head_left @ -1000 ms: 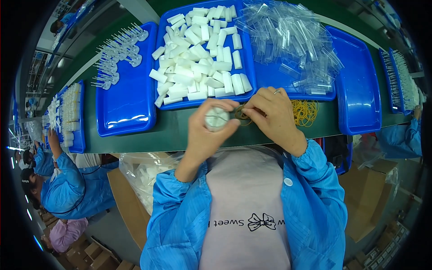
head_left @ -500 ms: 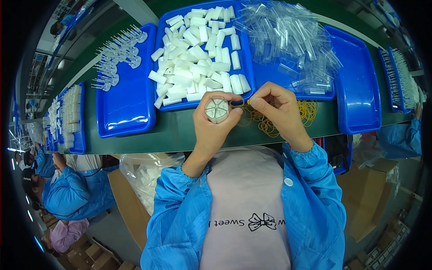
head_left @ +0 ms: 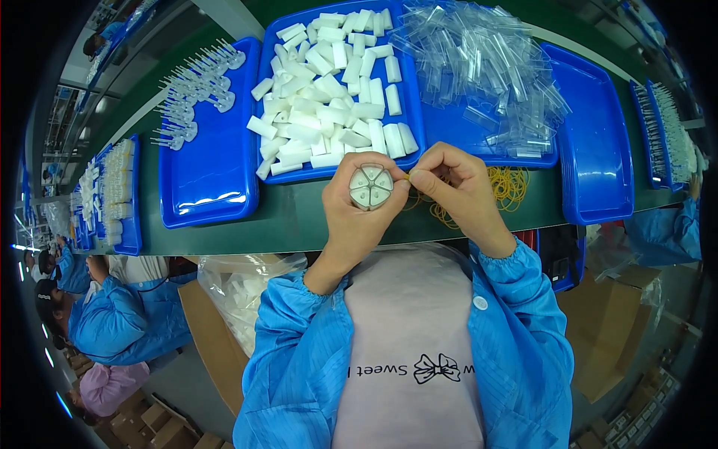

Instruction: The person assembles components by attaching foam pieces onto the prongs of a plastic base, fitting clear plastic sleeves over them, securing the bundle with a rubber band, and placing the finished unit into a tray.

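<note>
Green worktop (head_left: 292, 236) spans the workshop bench, with blue trays along its far side; the clock directions below are taken from the piece in hand. That piece, a round bundle (head_left: 372, 187) of five pale wedges, sits in the left hand (head_left: 361, 217), whose thumb and fingers curl nearly all the way round it, the segmented end facing up. At three o'clock, the right hand (head_left: 458, 187) has thumb and forefinger pinched together on a yellow rubber band (head_left: 407, 177), just beside the left fingertips; whether the band reaches around the bundle is hidden.

The bundle looks light, with stiff, smooth pieces that could slide against one another, so an even grip around the side, clear of the end, should suit it. The band looks thin and springy, best pinched at its edge.

Farther out at three o'clock lie loose bands (head_left: 510, 187), partly behind the right hand. Toward twelve are heaped white blocks (head_left: 329, 112); between one and two, clear plastic strips (head_left: 479, 67), probably slick and easily creased. At ten stand pronged white parts (head_left: 196, 90). Toward eight, a co-worker (head_left: 134, 314) in blue sits at the bench.
</note>
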`<state>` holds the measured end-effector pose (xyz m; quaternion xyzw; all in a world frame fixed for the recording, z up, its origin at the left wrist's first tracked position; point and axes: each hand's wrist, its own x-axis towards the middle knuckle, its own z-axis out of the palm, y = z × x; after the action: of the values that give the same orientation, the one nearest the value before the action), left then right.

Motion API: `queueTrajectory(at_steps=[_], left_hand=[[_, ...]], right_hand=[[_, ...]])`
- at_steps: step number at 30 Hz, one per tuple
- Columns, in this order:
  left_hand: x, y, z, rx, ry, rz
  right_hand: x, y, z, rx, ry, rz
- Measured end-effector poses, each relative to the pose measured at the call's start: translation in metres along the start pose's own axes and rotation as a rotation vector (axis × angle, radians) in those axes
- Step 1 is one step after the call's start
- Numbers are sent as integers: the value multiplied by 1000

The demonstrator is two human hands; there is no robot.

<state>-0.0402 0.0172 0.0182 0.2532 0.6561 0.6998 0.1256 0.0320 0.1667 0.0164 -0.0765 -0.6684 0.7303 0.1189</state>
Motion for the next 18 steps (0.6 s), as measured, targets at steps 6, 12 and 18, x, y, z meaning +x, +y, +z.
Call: queueTrajectory(at_steps=[6, 12, 18], left_hand=[[6, 3, -3, -219, 2, -152], [11, 9, -14, -590, 26, -387], [11, 15, -16, -277, 17, -202]], right_hand=[[-2, -5, 4, 186, 26, 53], [-4, -5, 5, 212, -86, 98], [-4, -6, 0, 222, -26, 73]])
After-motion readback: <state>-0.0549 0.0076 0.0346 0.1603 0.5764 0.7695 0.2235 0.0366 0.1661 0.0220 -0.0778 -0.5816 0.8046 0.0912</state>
